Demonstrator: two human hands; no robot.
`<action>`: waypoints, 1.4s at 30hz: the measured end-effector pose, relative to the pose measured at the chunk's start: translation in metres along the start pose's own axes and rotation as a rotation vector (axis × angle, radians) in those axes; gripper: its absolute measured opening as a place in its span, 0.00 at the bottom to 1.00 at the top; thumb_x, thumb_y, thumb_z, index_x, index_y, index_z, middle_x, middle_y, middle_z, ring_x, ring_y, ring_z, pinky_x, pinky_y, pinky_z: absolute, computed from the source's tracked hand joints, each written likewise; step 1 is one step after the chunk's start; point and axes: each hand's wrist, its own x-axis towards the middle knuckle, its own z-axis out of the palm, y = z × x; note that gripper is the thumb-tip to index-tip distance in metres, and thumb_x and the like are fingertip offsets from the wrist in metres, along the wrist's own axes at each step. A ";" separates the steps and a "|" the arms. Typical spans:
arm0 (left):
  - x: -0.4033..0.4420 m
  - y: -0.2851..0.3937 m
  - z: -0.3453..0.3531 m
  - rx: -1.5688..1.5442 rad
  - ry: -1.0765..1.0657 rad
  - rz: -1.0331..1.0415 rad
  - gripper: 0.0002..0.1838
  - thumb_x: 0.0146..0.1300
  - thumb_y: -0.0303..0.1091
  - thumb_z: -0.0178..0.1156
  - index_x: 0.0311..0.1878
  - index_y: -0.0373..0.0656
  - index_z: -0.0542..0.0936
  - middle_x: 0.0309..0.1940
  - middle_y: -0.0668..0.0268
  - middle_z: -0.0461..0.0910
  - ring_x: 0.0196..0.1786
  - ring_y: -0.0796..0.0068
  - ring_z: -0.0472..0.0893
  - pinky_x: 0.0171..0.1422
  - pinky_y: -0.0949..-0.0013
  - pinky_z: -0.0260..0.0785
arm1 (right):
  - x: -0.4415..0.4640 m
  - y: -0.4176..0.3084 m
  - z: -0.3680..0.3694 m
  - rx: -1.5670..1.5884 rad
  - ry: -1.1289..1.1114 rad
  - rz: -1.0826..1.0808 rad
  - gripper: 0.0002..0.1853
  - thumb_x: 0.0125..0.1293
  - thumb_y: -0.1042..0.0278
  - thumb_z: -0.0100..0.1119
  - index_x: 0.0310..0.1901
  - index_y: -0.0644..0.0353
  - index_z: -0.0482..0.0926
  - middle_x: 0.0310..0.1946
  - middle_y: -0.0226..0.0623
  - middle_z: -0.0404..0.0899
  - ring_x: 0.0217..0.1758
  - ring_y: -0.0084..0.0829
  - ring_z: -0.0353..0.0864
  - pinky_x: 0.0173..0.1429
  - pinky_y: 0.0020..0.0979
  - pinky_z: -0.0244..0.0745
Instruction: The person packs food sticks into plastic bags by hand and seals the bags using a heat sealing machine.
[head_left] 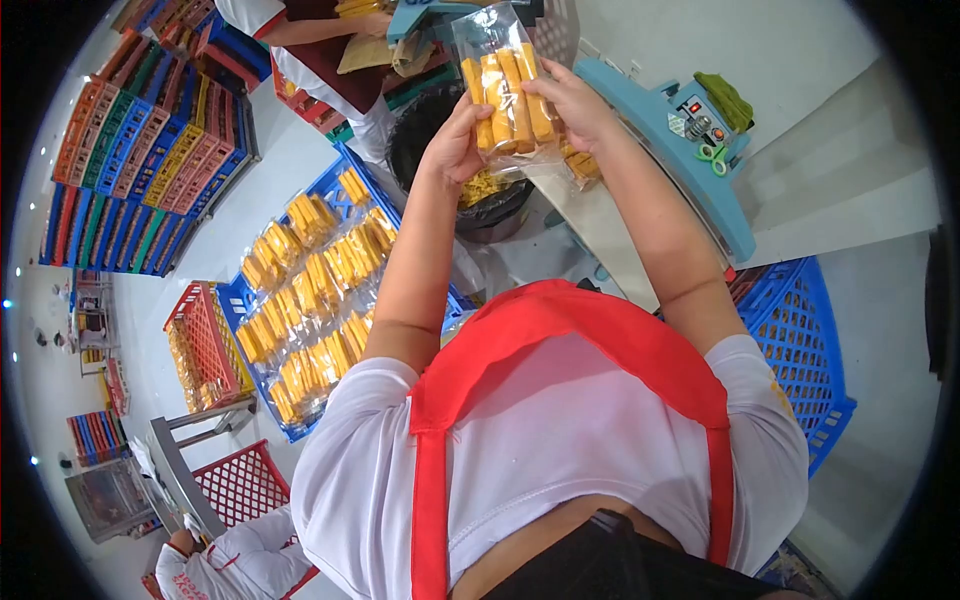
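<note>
A clear plastic bag of yellow stick-shaped snacks (508,105) is held up between my two hands, its loose clear end pointing away from me. My left hand (459,140) grips the bag's left side with the thumb across the front. On the opposite edge, my right hand (578,105) has its fingers closed around the bag. Another bag of yellow sticks (579,165) lies on the white work surface (590,225), partly hidden under my right wrist. To the right stands a long teal machine that looks like a bag sealer (670,150), with knobs on its control box.
Left of me, a blue crate (232,300) holds rows of filled bags. A black-lined bin (420,125) with yellow scraps stands below my hands. Green scissors (713,158) hang by the controls. Another blue crate (800,340) sits right; co-workers (320,60) are nearby.
</note>
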 end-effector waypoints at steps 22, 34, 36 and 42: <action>-0.057 -0.011 0.048 -0.905 0.026 -0.111 0.24 0.63 0.47 0.40 0.55 0.39 0.64 0.52 0.52 0.67 0.51 0.50 0.70 0.53 0.51 0.67 | 0.041 0.034 0.003 0.354 -0.595 0.420 0.18 0.63 0.59 0.42 0.47 0.64 0.71 0.43 0.38 0.75 0.44 0.30 0.76 0.50 0.34 0.70; -0.068 -0.015 0.026 -0.890 0.219 -0.028 0.22 0.65 0.42 0.39 0.55 0.37 0.63 0.52 0.50 0.67 0.53 0.50 0.69 0.56 0.52 0.64 | 0.032 0.083 0.035 0.549 -0.530 0.496 0.15 0.59 0.64 0.49 0.44 0.65 0.73 0.40 0.41 0.76 0.39 0.30 0.78 0.43 0.30 0.76; -0.065 -0.018 0.026 -0.863 0.243 -0.023 0.22 0.65 0.44 0.38 0.55 0.38 0.63 0.52 0.51 0.67 0.52 0.51 0.69 0.56 0.52 0.64 | 0.033 0.091 0.032 0.574 -0.490 0.500 0.15 0.58 0.64 0.49 0.44 0.64 0.73 0.40 0.41 0.76 0.39 0.30 0.78 0.43 0.30 0.75; -0.056 -0.020 0.033 -0.777 0.243 -0.023 0.25 0.65 0.49 0.36 0.56 0.40 0.64 0.51 0.54 0.68 0.52 0.54 0.70 0.54 0.53 0.65 | 0.046 0.088 0.022 0.675 -0.632 0.369 0.14 0.59 0.63 0.49 0.43 0.63 0.73 0.39 0.40 0.77 0.39 0.30 0.78 0.43 0.30 0.75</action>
